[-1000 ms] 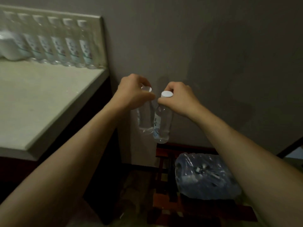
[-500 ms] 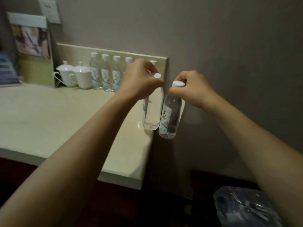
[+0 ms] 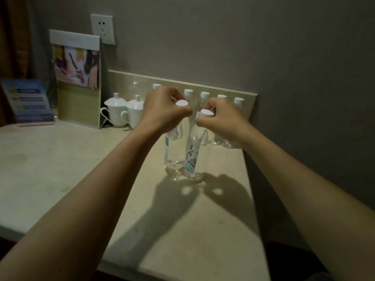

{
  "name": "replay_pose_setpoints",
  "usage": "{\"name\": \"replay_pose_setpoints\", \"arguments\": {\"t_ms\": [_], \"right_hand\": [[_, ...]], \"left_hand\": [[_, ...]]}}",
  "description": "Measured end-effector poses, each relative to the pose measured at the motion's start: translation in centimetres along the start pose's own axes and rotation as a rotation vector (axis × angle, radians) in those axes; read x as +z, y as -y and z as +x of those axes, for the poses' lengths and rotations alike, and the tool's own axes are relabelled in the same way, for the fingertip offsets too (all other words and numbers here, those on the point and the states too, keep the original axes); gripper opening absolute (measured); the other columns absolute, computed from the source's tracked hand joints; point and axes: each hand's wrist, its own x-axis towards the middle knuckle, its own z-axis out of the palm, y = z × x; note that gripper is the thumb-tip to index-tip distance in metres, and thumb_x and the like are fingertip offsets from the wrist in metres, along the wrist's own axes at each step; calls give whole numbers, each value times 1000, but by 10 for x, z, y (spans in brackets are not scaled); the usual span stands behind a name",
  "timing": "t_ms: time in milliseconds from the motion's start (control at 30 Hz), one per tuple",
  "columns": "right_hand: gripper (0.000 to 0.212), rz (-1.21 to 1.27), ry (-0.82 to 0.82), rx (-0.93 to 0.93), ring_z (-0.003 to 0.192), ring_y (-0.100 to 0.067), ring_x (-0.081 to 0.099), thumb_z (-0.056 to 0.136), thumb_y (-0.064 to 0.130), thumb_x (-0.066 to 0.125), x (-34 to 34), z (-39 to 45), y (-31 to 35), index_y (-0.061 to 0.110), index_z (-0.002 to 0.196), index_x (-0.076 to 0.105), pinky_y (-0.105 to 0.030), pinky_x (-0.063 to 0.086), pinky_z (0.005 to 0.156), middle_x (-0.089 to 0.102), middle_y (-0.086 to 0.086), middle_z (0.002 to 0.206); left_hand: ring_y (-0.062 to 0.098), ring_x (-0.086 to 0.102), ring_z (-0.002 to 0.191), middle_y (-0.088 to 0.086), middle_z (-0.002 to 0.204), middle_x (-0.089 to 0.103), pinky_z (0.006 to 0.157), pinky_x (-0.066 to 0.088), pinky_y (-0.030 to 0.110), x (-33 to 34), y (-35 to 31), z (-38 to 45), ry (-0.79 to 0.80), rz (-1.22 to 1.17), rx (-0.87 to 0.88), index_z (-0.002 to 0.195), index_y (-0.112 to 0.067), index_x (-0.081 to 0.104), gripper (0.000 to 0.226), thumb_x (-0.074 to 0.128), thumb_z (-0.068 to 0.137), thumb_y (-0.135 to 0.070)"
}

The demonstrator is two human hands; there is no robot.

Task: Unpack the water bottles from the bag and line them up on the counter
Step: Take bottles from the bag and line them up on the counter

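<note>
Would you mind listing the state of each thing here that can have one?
Left hand: grips left bottle's neck.
Right hand: grips right bottle's neck.
Left bottle: capped, upright.
Right bottle: capped, upright.
Row of bottles: capped, standing along the backsplash.
Two cups: lidded.
Wall socket: nothing plugged in.

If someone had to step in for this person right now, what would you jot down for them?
Left hand: grips a water bottle by its neck.
Right hand: grips a second bottle the same way.
Both bottles hang upright, side by side, low over the counter; whether they touch it is unclear.
Done: a row of bottles already stands along the back edge, right of two lidded cups.
Left: set these two down in line. The bag is out of view, so check it for more.
</note>
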Motion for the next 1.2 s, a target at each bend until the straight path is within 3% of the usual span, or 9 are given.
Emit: {"name": "replay_pose_setpoints", "arguments": {"t_ms": [100,433,600,733,833,900,1033,1100,1200], "right_hand": [[27,15,46,4,80,-24,62,76,33,69,16,32,1,13,92,62,-42,53,68,63,-5,84],[24,-58,117,-79,77,-17,57,78,31,66,67,109,21,16,97,60,-34,48,62,58,2,84],[17,-88,90,-75,64,1,40,82,29,64,85,129,24,27,97,55,-23,28,53,42,16,72],[30,-83,23,-23,85,-7,51,83,37,62,109,130,23,32,110,52,-30,42,73,50,15,96],[79,-128,-52,116,117,-24,56,79,61,63,134,112,18,29,142,27,-49,49,93,51,-2,137],[99,-131,-43,219,123,-28,54,72,68,66,148,95,14,31,147,13,-53,48,98,46,-6,146],[92,-39,-17,427,112,-27,61,70,65,71,167,73,5,19,136,27,-47,52,92,57,-6,133],[87,-51,-42,475,111,-28,61,72,62,72,178,68,6,16,133,31,-44,52,91,58,-7,131],[75,-66,-95,484,101,-24,65,74,57,73,192,64,9,16,123,35,-35,53,80,65,-4,118]], "left_hand": [[19,66,86,5,90,69,78,59,40,-7,19,24,6,37,-14,96,-13,72,25,78,74,-22],[15,63,83,4,90,67,67,52,26,-24,81,95,-32,131,-13,98,-12,70,28,78,75,-26],[18,64,78,3,83,67,72,59,39,-20,117,117,-20,152,-3,87,-17,69,25,79,70,-32],[17,62,75,-1,77,64,70,58,40,-20,141,128,2,128,46,83,-23,63,28,75,73,-46],[3,54,67,-12,70,55,61,50,31,-25,149,129,94,124,142,83,-27,58,30,74,77,-51],[2,49,68,-14,76,52,57,38,23,-31,159,127,194,143,175,92,-27,58,35,76,75,-51],[11,58,90,0,113,63,73,52,28,-40,189,118,529,119,70,126,-20,53,66,83,70,-42],[14,63,93,0,116,65,78,58,33,-36,201,111,656,49,-24,123,-20,54,59,83,73,-31],[10,68,80,0,104,69,60,59,23,-26,215,106,699,-27,-110,109,-22,60,42,83,74,-23]]}}
